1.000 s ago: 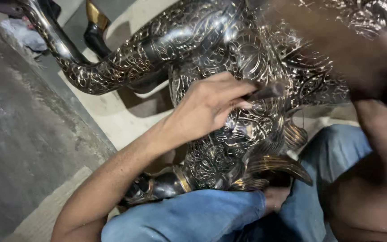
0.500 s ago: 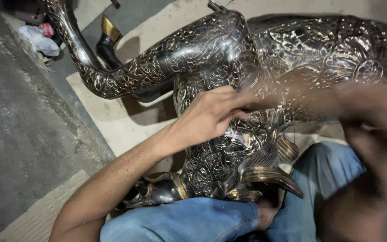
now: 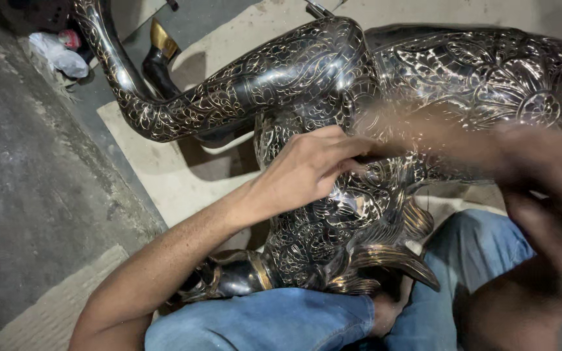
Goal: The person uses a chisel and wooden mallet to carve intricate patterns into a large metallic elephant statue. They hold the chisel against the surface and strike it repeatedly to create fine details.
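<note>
Pinched between thumb and fingertips, a small dark tool, too hidden to name, sits in the left hand (image 3: 307, 172), whose heel and fingers rest on the engraved metal animal statue (image 3: 333, 130). That resting contact looks like a brace, so the tip stays steady on the fine scrollwork of the neck.

Right hand (image 3: 541, 195) is a blur at the right edge; whether it grips anything I cannot tell, since motion smears the fingers and whatever they may carry. A pale streak runs from it toward the left fingers, so both hands appear to meet at 1 spot.

Lying on its side, the statue has its head (image 3: 359, 260) propped against the person's jeans-clad knees (image 3: 274, 322), which seems to keep the heavy piece from rolling and brings the worked surface near the eyes. 1 bent leg (image 3: 183, 110) of the animal arches up toward a gold-tipped hoof (image 3: 160, 45). Under the figure lies a pale mat (image 3: 164, 175) on the grey floor (image 3: 27, 169), likely to protect the polished surface. A crumpled white bag (image 3: 56, 55) sits well apart.
</note>
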